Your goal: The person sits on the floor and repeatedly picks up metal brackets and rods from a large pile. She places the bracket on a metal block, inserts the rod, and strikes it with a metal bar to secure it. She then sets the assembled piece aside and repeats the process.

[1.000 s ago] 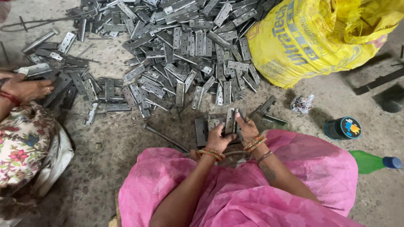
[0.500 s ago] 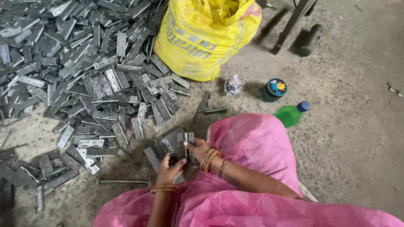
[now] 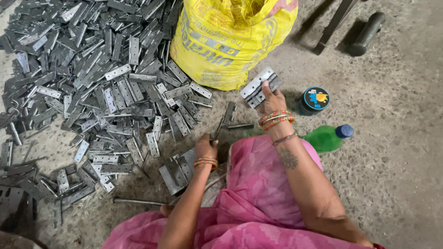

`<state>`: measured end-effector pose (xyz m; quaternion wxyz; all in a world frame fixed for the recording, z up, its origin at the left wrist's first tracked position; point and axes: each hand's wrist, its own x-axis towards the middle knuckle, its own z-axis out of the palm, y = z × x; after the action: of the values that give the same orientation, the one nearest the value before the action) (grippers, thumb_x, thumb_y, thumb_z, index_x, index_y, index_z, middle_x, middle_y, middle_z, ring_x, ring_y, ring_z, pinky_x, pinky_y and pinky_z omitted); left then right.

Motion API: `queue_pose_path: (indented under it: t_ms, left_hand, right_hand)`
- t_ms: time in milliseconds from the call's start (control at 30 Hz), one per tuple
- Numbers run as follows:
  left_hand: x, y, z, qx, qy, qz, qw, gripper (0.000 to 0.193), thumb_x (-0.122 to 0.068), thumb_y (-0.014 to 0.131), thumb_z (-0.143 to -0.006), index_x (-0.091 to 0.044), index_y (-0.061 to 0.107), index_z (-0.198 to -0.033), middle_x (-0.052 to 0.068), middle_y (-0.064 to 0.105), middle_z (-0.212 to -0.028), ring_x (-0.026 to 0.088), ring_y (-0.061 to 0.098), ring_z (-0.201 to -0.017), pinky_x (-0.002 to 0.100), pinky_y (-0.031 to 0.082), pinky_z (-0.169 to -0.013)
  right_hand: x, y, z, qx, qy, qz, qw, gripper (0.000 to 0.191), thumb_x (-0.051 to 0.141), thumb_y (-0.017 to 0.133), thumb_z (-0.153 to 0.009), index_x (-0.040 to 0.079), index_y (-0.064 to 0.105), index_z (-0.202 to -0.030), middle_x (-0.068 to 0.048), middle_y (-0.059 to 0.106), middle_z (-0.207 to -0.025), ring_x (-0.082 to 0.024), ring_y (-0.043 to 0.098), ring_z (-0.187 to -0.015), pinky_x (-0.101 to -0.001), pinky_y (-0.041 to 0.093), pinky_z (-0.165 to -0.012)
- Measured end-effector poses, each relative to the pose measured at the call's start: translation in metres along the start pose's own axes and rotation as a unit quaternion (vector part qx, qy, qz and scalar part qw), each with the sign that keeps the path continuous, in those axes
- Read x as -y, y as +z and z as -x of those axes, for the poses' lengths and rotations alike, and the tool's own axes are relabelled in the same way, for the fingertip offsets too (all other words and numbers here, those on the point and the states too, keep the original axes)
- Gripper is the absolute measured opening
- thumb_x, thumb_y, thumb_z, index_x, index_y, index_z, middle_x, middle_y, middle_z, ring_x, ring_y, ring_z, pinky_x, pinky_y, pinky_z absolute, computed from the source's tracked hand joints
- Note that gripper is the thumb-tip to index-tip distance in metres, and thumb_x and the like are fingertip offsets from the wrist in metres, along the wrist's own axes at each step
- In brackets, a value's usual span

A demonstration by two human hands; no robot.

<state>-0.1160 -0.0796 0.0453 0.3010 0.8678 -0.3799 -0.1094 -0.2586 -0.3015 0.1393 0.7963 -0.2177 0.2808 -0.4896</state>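
Concrete floor [image 3: 406,138]; right hand [image 3: 271,100] lifts hinges [image 3: 258,87] (stacked).

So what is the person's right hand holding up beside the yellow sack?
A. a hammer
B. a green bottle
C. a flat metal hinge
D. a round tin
C: the right hand grips a flat grey metal hinge raised near the yellow sack.

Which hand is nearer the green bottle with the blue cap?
Right. The right hand, gripping a stack of metal hinges, is just up-left of the green bottle. The left hand is farther left, across the pink-clad knee, on floor hinges.
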Motion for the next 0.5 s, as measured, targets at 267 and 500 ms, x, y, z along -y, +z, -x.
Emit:
queue_pose_path:
  t_ms: [267,500]
  left_hand:
    - [-0.034,0.032,-0.042,0.044,-0.017,-0.141,0.989,0.013,-0.007,0.059,-0.094,-0.004,0.066,-0.105,0.022,0.071,-0.103,0.042,0.070,-0.098,0.049,0.059,-0.080]
    - [-0.025,0.028,-0.051,0.114,-0.063,-0.117,0.985,0.017,-0.009,0.056,-0.100,-0.003,0.068,-0.111,0.026,0.073,-0.105,0.041,0.071,-0.103,0.049,0.057,-0.088]
  right_hand:
    - [-0.013,-0.028,-0.014,-0.019,0.019,-0.009,1.000,0.020,0.014,0.069,-0.100,0.006,0.064,-0.118,-0.003,0.072,-0.103,-0.022,0.074,-0.093,-0.0475,0.063,-0.086]
    - [-0.011,-0.017,0.001,-0.003,0.069,0.015,0.998,0.016,0.006,0.070,-0.097,0.005,0.065,-0.112,-0.005,0.074,-0.100,-0.021,0.074,-0.090,-0.0475,0.064,-0.082]
